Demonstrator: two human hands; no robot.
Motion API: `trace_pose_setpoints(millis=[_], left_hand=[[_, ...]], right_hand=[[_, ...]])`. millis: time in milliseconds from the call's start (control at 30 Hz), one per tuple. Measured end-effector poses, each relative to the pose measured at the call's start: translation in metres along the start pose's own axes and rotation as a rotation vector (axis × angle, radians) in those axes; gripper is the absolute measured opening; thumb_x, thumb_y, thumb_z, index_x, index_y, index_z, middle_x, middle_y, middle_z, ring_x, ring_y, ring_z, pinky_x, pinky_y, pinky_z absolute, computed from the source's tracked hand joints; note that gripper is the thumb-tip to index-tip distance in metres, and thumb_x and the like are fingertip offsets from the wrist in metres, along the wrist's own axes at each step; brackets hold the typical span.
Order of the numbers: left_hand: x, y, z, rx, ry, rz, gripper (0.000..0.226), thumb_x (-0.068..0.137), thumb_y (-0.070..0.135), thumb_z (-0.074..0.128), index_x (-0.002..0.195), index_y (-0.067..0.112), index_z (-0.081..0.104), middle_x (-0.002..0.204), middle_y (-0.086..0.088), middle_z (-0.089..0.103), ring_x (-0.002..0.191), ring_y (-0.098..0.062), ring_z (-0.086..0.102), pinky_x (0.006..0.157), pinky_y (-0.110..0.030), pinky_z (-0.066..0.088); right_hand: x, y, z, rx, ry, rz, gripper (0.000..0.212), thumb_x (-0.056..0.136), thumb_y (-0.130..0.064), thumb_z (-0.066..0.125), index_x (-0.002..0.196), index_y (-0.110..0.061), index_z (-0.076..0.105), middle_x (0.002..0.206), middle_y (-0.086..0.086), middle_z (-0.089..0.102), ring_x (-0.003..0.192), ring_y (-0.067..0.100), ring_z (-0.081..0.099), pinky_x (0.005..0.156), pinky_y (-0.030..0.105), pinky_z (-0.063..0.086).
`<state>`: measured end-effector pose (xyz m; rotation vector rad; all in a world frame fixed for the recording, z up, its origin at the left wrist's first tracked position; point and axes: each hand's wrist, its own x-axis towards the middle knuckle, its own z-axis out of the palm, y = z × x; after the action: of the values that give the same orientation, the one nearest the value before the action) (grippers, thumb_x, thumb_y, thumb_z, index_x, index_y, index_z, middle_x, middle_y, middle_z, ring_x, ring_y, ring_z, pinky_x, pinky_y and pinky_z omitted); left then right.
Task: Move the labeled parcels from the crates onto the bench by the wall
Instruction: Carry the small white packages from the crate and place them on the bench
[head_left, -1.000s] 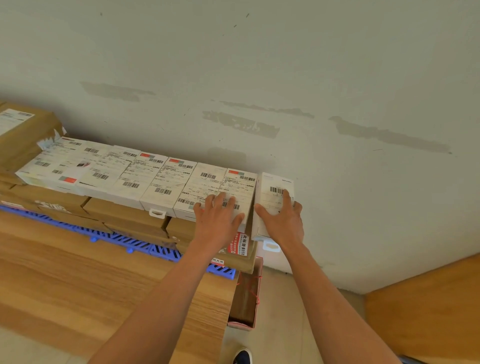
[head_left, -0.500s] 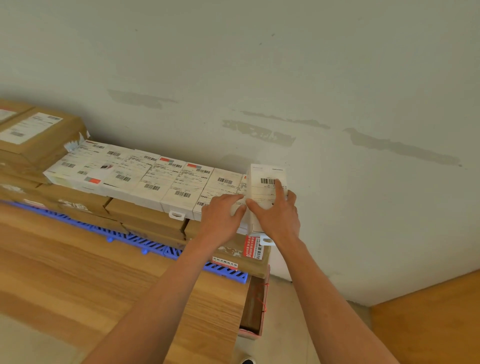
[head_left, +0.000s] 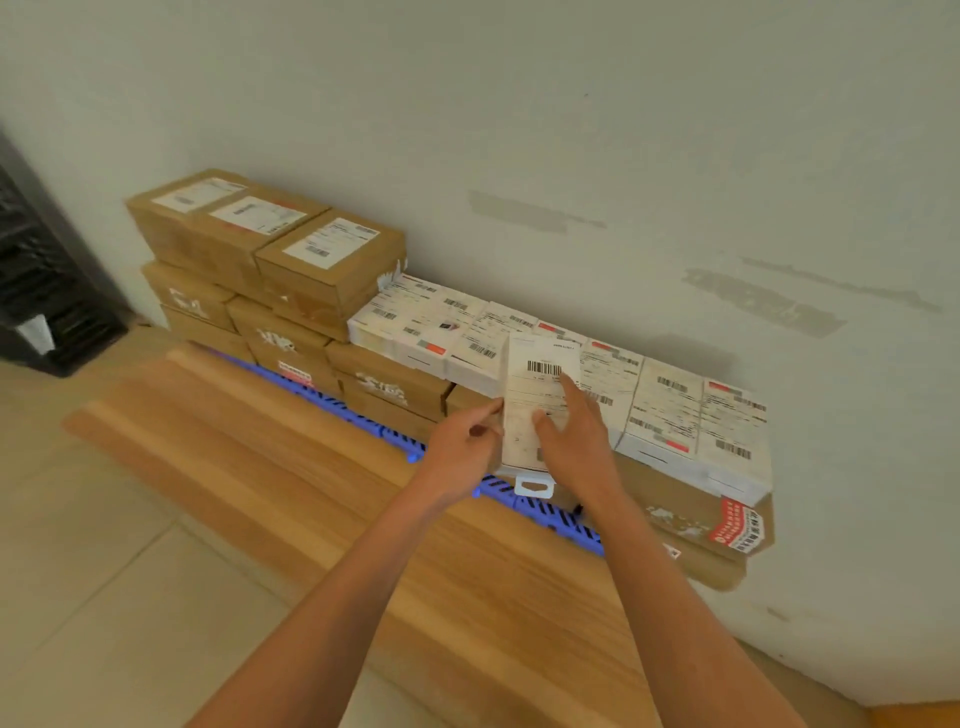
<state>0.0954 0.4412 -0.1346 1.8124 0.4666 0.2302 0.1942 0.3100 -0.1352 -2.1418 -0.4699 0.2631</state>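
White labeled parcel (head_left: 537, 410) held above the row of white parcels (head_left: 675, 415) stacked on brown cartons (head_left: 384, 387) along the wall. Left hand (head_left: 462, 447) pinches its left edge; right hand (head_left: 576, 436) lies on its face, fingers (head_left: 569, 387) straight. Judgement: set it label-up, flush beside a neighbour, well back from the worktop (head_left: 291, 467) edge before releasing.

Soft, even, diffuse light; faint shadows on the wall (head_left: 675, 156); slight motion blur; wide-angle bending at edges.
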Motion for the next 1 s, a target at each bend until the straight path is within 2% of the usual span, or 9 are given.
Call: trace_pose_setpoints(millis=[100, 200, 467, 567, 633, 733, 800, 867, 1000], left_hand=[[-0.015, -0.019, -0.059, -0.007, 0.028, 0.005, 0.047, 0.102, 0.01, 0.056, 0.146, 0.027, 0.053, 0.126, 0.01, 0.061, 0.106, -0.007, 0.062, 0.076, -0.017, 0.056], [-0.02, -0.035, -0.104, 0.009, 0.066, -0.008, 0.05, 0.1, 0.009, 0.059, 0.147, 0.027, 0.052, 0.128, 0.007, 0.064, 0.108, -0.004, 0.06, 0.073, -0.014, 0.055], [0.023, -0.056, -0.169, -0.043, 0.198, -0.005, 0.045, 0.097, 0.002, 0.059, 0.135, 0.026, 0.063, 0.123, 0.011, 0.069, 0.111, -0.005, 0.063, 0.087, -0.026, 0.058], [0.057, -0.054, -0.185, -0.017, 0.207, -0.01, 0.04, 0.098, 0.003, 0.059, 0.128, 0.029, 0.065, 0.116, 0.006, 0.07, 0.099, -0.011, 0.067, 0.079, -0.032, 0.061], [0.08, -0.051, -0.191, 0.023, 0.203, -0.015, 0.039, 0.099, 0.004, 0.057, 0.123, 0.034, 0.066, 0.109, 0.004, 0.07, 0.093, -0.018, 0.068, 0.078, -0.038, 0.06], [0.115, -0.047, -0.198, 0.243, 0.172, 0.048, 0.037, 0.101, 0.007, 0.055, 0.131, 0.026, 0.065, 0.131, 0.007, 0.063, 0.113, -0.014, 0.061, 0.097, -0.034, 0.054], [0.139, -0.043, -0.205, 0.458, 0.121, 0.121, 0.038, 0.102, 0.012, 0.054, 0.138, 0.023, 0.059, 0.143, 0.006, 0.056, 0.127, -0.014, 0.051, 0.108, -0.03, 0.043], [0.159, -0.04, -0.211, 0.757, 0.083, 0.206, 0.041, 0.103, 0.02, 0.049, 0.144, 0.023, 0.053, 0.146, 0.006, 0.053, 0.131, -0.018, 0.042, 0.106, -0.035, 0.039], [0.188, -0.045, -0.221, 1.103, 0.058, 0.307, 0.042, 0.103, 0.031, 0.043, 0.143, 0.027, 0.05, 0.141, 0.007, 0.055, 0.13, -0.02, 0.036, 0.1, -0.042, 0.032]], right_hand=[[-0.015, -0.034, 0.048, 0.019, -0.038, -0.006, 0.06, 0.103, -0.018, 0.05, 0.157, -0.025, 0.026, 0.141, -0.006, 0.037, 0.121, 0.015, 0.047, 0.076, 0.008, 0.05], [-0.022, -0.061, 0.081, 0.024, -0.058, -0.027, 0.063, 0.1, -0.017, 0.053, 0.156, -0.029, 0.027, 0.153, -0.002, 0.036, 0.133, 0.02, 0.046, 0.098, 0.036, 0.053], [0.003, -0.095, 0.135, 0.107, -0.143, -0.073, 0.07, 0.089, -0.018, 0.072, 0.15, -0.029, 0.039, 0.154, -0.01, 0.037, 0.137, 0.012, 0.041, 0.105, 0.036, 0.049], [0.03, -0.098, 0.146, 0.114, -0.222, -0.075, 0.084, 0.08, -0.029, 0.082, 0.151, -0.036, 0.036, 0.162, -0.016, 0.02, 0.137, 0.013, 0.041, 0.096, 0.035, 0.056], [0.05, -0.101, 0.151, 0.076, -0.263, -0.07, 0.1, 0.074, -0.034, 0.088, 0.155, -0.036, 0.029, 0.163, -0.022, 0.004, 0.14, 0.01, 0.035, 0.104, 0.036, 0.051], [0.082, -0.105, 0.158, 0.082, -0.243, -0.057, 0.103, 0.074, -0.031, 0.089, 0.157, -0.031, 0.027, 0.167, -0.011, 0.002, 0.145, 0.015, 0.029, 0.112, 0.028, 0.041], [0.102, -0.112, 0.162, 0.082, -0.22, -0.047, 0.099, 0.076, -0.026, 0.087, 0.157, -0.026, 0.03, 0.163, -0.009, 0.014, 0.134, 0.011, 0.039, 0.093, 0.006, 0.04], [0.122, -0.113, 0.167, 0.073, -0.218, -0.043, 0.096, 0.077, -0.025, 0.086, 0.156, -0.022, 0.032, 0.156, -0.012, 0.025, 0.128, 0.008, 0.043, 0.076, 0.0, 0.037], [0.147, -0.118, 0.175, 0.04, -0.239, 0.017, 0.091, 0.083, -0.023, 0.082, 0.158, -0.022, 0.03, 0.164, -0.005, 0.015, 0.137, 0.01, 0.034, 0.092, 0.005, 0.024]])
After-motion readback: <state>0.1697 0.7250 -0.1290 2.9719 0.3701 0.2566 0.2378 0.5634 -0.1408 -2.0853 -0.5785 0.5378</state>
